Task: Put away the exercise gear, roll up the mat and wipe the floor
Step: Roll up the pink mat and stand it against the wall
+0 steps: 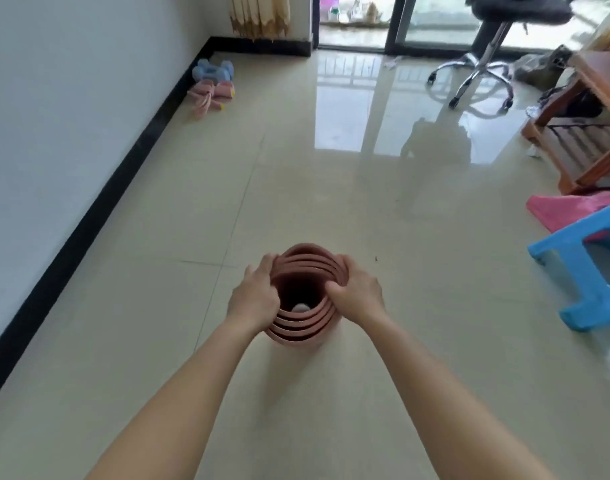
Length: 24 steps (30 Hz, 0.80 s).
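rolled mat (301,329) is stood on end on the tiled floor (331,202), coils loose, seen from above. left hand (253,296) is clamped on its left rim, right hand (357,294) on the right rim. dumbbells (213,71) and pink gear (211,93) are parked by the far wall.

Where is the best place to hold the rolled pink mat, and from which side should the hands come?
Probably grip the outer wall of the rolled mat from both sides, as the left hand and right hand do now. It stands on end in loose coils, so inward pressure should keep it from unrolling.
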Each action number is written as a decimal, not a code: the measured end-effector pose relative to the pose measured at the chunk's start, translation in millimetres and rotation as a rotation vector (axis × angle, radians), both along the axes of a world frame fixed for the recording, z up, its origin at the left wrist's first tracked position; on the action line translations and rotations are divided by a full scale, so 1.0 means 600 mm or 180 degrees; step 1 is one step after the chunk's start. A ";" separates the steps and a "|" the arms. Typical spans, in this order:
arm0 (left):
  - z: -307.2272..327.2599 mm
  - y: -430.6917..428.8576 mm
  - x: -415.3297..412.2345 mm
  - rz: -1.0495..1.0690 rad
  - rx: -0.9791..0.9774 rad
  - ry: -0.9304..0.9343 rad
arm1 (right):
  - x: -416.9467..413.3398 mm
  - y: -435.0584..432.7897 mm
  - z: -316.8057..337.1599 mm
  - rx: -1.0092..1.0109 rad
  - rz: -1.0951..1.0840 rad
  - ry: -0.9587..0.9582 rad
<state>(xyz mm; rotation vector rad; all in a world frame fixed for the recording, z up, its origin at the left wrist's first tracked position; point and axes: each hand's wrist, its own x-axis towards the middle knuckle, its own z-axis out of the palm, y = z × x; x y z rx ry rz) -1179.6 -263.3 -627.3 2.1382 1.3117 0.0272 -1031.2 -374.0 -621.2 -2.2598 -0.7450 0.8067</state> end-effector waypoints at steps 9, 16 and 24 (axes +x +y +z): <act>0.289 -0.096 -0.067 0.0222 -0.0289 -0.0552 | -0.051 -0.075 0.283 -0.0216 0.0214 -0.0200; 0.603 -0.025 -0.103 -0.0129 0.0217 -0.0998 | -0.064 -0.029 0.624 -0.0003 0.0448 -0.0670; 0.717 0.090 -0.063 -0.0244 0.0477 -0.1474 | -0.028 0.062 0.734 0.0559 0.0323 -0.1150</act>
